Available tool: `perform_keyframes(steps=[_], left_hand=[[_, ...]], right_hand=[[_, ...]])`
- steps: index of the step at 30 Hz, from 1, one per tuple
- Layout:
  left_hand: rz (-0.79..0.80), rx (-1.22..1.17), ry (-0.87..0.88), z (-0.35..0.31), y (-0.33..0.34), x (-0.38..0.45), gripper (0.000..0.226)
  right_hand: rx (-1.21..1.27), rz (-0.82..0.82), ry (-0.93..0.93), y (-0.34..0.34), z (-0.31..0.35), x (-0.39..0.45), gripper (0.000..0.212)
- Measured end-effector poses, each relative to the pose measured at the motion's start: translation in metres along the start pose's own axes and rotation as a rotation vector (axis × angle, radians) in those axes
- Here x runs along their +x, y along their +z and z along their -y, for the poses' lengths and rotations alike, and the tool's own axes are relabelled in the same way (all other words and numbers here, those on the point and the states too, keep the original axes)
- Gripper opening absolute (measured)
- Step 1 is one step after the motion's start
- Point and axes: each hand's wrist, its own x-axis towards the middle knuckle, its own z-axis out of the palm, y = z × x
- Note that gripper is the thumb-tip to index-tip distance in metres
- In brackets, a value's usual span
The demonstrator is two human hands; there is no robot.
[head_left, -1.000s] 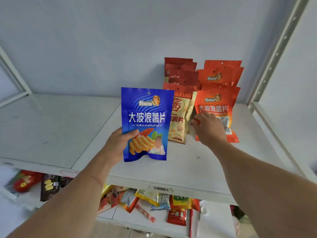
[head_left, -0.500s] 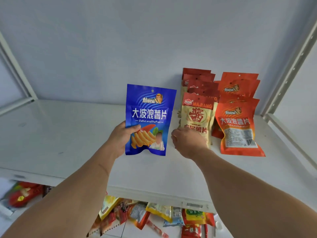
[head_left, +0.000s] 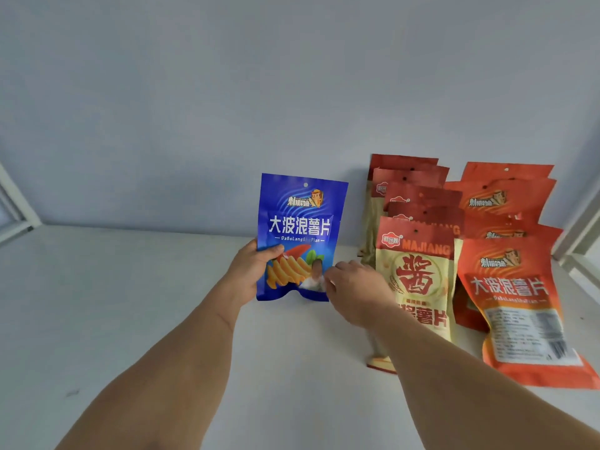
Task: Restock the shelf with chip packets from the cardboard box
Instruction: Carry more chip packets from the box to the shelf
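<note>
A blue chip packet [head_left: 300,222] stands upright on the white shelf [head_left: 97,303], its bottom edge on or just above the surface. My left hand [head_left: 250,274] grips its lower left side, thumb across the front. My right hand [head_left: 354,290] pinches or touches the packet's lower right corner. To the right stand a row of cream-and-red packets [head_left: 418,264] and a row of orange packets [head_left: 513,287], leaning back toward the wall. The cardboard box is out of view.
The grey back wall [head_left: 292,92] rises behind the shelf. White upright posts stand at the far left [head_left: 16,206] and far right [head_left: 581,228]. Bare shelf surface stretches to the left of the blue packet.
My right hand left the orange packets, crossed leftward past the cream ones and reached the blue packet's lower right corner. The blue packet came down onto the shelf. The camera tilted up.
</note>
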Motion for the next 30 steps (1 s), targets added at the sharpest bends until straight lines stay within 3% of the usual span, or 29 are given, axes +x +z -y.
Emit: perform_keyframes(steps=[9,14,21,25,28,30], left_hand=[[0.129,0.042,-0.035,0.018,0.027,0.1,0.022],[0.106,0.042,0.006,0.021,0.038,0.139,0.013],[0.073,0.07,0.033,0.031,0.032,0.165,0.014],[0.06,0.07,0.018,0.029,0.033,0.167,0.026],[0.056,0.047,0.013,0.027,0.027,0.16,0.017],[0.001,0.147,0.03,0.026,0.016,0.149,0.022]], right_hand=[[-0.029,0.077,0.163,0.036,-0.014,0.049,0.056],[-0.021,0.129,0.248,0.046,-0.012,0.069,0.031],[0.006,0.183,0.341,0.062,-0.013,0.084,0.03],[0.022,0.219,0.354,0.061,-0.012,0.093,0.029],[0.021,0.225,0.382,0.059,-0.012,0.095,0.028],[0.019,0.239,0.417,0.056,-0.01,0.095,0.028]])
